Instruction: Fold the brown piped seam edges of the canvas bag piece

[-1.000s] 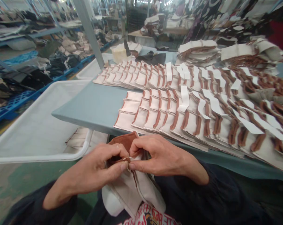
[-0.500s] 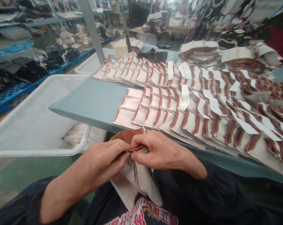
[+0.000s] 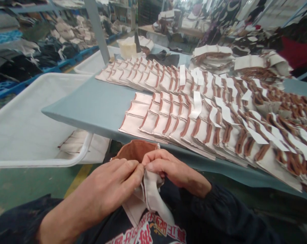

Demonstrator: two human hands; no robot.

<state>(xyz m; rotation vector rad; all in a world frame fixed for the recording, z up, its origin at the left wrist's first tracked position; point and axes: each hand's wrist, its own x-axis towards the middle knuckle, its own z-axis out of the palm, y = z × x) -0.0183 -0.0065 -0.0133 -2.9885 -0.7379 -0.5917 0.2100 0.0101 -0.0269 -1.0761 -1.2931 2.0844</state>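
Close to my body I hold a sewn fabric piece (image 3: 153, 189), off-white outside with a brown lining showing at its open top edge. My left hand (image 3: 113, 184) pinches the rim from the left, thumb and fingers pressed together. Right beside it, my right hand (image 3: 174, 167) grips the same rim near a seam, its fingertips nearly touching the left ones. The lower part of the piece hangs down over my dark apron. What lies exactly between the fingertips is hidden. Overlapping rows of similar off-white pieces (image 3: 153, 123) with brown edges lie on the table beyond.
The blue-grey table (image 3: 74, 105) comes to a corner at the left. A white plastic bin (image 3: 36, 112) with fabric pieces stands beside it. White paper strips (image 3: 227, 110) lie over the rows. Fabric stacks (image 3: 211, 59) and a metal post (image 3: 96, 30) are farther back.
My right thumb has moved up onto the rim and the two hands' fingertips are closer together. The brown lining is spread wider. The view has shifted slightly.
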